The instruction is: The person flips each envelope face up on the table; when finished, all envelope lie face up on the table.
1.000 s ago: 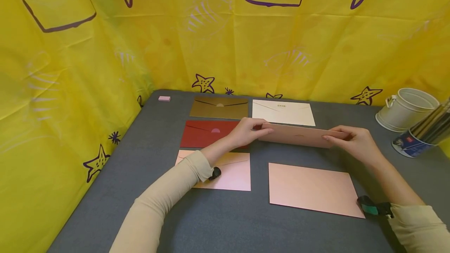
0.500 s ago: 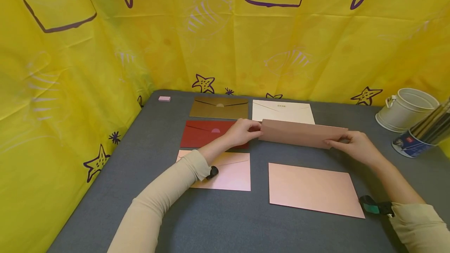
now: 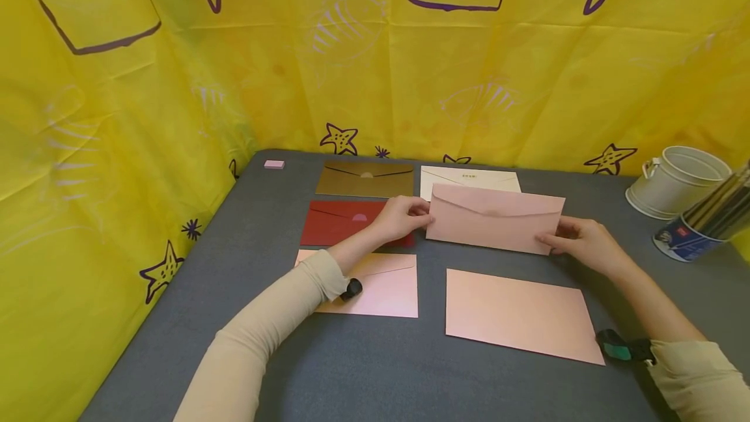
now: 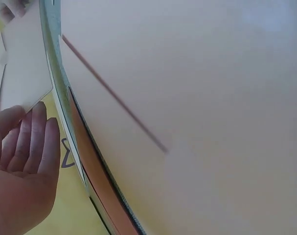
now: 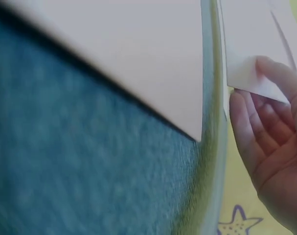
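Observation:
Between both hands a pink envelope point(image 3: 495, 219) is held up at a tilt, its flap side toward the head camera. My left hand point(image 3: 402, 219) pinches its left edge, the thumb on the near face. At the lower right corner my right hand point(image 3: 586, 243) grips it between thumb and fingers, as the right wrist view also shows. Behind it lies a cream envelope point(image 3: 469, 176), partly covered. A second pink envelope point(image 3: 521, 314) lies plain side up nearer the front. Another pink envelope point(image 3: 387, 292), flap up, is partly hidden under my left forearm.
A red envelope point(image 3: 331, 223) and a gold-brown envelope point(image 3: 366, 181) lie at the left on the grey table point(image 3: 351, 376). A small pink block point(image 3: 273, 165) sits at the back left corner. At right stand a cream pail point(image 3: 662, 187) and a blue tin point(image 3: 682, 239) of pencils.
The held envelope was tilted in shade, showing a plain face half a second ago. It has turned so its lit flap side faces the camera, and its top edge is higher.

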The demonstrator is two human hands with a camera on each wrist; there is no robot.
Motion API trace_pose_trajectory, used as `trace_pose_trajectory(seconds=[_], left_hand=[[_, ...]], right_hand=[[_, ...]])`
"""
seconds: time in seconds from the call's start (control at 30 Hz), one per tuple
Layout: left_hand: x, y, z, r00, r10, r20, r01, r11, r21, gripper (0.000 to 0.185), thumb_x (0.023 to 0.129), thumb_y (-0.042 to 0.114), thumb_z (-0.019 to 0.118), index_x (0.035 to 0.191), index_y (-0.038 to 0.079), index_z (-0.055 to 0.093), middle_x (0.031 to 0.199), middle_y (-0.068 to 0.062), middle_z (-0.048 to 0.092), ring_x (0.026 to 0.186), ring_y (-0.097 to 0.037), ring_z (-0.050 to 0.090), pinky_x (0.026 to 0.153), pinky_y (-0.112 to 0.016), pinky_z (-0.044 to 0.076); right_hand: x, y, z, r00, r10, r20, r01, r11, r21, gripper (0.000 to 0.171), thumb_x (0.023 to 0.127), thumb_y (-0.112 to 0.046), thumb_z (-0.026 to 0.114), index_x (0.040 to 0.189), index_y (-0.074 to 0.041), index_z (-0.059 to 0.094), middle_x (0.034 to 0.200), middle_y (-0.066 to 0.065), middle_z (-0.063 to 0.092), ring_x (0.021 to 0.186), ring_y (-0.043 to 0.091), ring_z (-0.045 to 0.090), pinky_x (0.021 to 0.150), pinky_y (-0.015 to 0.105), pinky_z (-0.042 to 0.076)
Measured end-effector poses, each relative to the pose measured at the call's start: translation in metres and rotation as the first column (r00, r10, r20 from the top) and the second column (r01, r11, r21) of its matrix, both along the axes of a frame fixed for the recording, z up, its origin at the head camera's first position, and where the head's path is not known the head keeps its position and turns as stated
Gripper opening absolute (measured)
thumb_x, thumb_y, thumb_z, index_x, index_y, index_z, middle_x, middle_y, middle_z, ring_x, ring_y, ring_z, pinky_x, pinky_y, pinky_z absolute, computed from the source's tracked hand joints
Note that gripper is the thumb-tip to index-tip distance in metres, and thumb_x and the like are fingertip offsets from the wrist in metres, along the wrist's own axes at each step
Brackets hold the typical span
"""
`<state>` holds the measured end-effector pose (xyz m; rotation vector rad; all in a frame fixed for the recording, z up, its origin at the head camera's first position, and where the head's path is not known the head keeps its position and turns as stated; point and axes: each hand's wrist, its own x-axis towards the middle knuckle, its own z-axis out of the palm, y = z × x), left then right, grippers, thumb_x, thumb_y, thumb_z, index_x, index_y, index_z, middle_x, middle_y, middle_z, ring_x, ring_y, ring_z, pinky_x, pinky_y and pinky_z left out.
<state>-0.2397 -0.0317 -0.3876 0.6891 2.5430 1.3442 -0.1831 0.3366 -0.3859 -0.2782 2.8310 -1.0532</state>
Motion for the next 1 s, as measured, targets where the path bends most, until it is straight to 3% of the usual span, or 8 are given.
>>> trace_pose_trajectory(seconds=[0.13,0.23,0.4,0.63,0.77,1.0], left_hand=[[0.002,-0.002,-0.001,0.990,0.061,0.130,-0.070,0.995,0.069,0.029,0.091,0.016,0.070,0.117,0.003,0.067,0.091,-0.007,0.070,0.081,-0.015,0.068,0.075,-0.023,0.054],[0.005,-0.002,-0.002,0.976,0.099,0.192,-0.115,0.990,0.076,0.039,0.089,0.014,0.072,0.124,0.001,0.062,0.088,-0.008,0.070,0.075,-0.015,0.069,0.072,-0.024,0.056],[0.010,-0.001,-0.002,0.968,0.142,0.208,-0.146,0.989,0.002,0.049,0.086,0.013,0.075,0.130,0.000,0.058,0.085,-0.007,0.069,0.067,-0.013,0.068,0.064,-0.023,0.056],[0.014,-0.002,-0.001,0.946,0.146,0.290,-0.154,0.988,0.004,0.056,0.084,0.007,0.076,0.134,-0.002,0.053,0.087,-0.009,0.064,0.059,-0.014,0.067,0.059,-0.024,0.055],[0.015,-0.002,-0.001,0.954,0.151,0.261,-0.142,0.988,-0.054,0.058,0.083,0.009,0.077,0.134,-0.003,0.054,0.085,-0.007,0.064,0.059,-0.012,0.067,0.060,-0.022,0.054],[0.015,0.001,0.000,0.988,0.117,0.105,-0.095,0.977,-0.193,0.052,0.083,0.015,0.076,0.129,-0.002,0.059,0.079,-0.004,0.066,0.062,-0.011,0.065,0.061,-0.019,0.047]], right_hand=[[-0.002,-0.004,-0.001,0.999,-0.014,0.046,0.015,1.000,-0.013,0.045,0.093,-0.037,0.066,0.114,0.003,0.060,0.086,0.009,0.067,0.073,0.016,0.065,0.067,0.024,0.051],[-0.003,-0.008,-0.001,0.994,-0.026,0.105,0.026,1.000,-0.007,0.060,0.092,-0.041,0.066,0.127,0.006,0.051,0.088,0.009,0.064,0.076,0.018,0.063,0.071,0.026,0.050],[-0.004,-0.013,-0.001,0.986,-0.027,0.163,0.022,0.999,0.031,0.084,0.091,-0.046,0.066,0.143,0.010,0.032,0.092,0.008,0.063,0.078,0.020,0.061,0.074,0.031,0.048],[-0.005,-0.018,-0.003,0.991,-0.003,0.135,-0.008,0.997,0.083,0.082,0.091,-0.044,0.067,0.142,0.010,0.034,0.093,0.007,0.064,0.077,0.019,0.059,0.072,0.034,0.044],[-0.004,-0.021,-0.003,0.993,0.002,0.118,-0.015,0.994,0.108,0.080,0.091,-0.043,0.067,0.140,0.011,0.036,0.091,0.007,0.063,0.076,0.019,0.057,0.070,0.034,0.043],[-0.005,-0.022,-0.005,0.997,-0.005,0.081,-0.008,0.987,0.161,0.079,0.089,-0.046,0.068,0.138,0.010,0.040,0.092,0.008,0.063,0.080,0.023,0.055,0.068,0.033,0.042]])
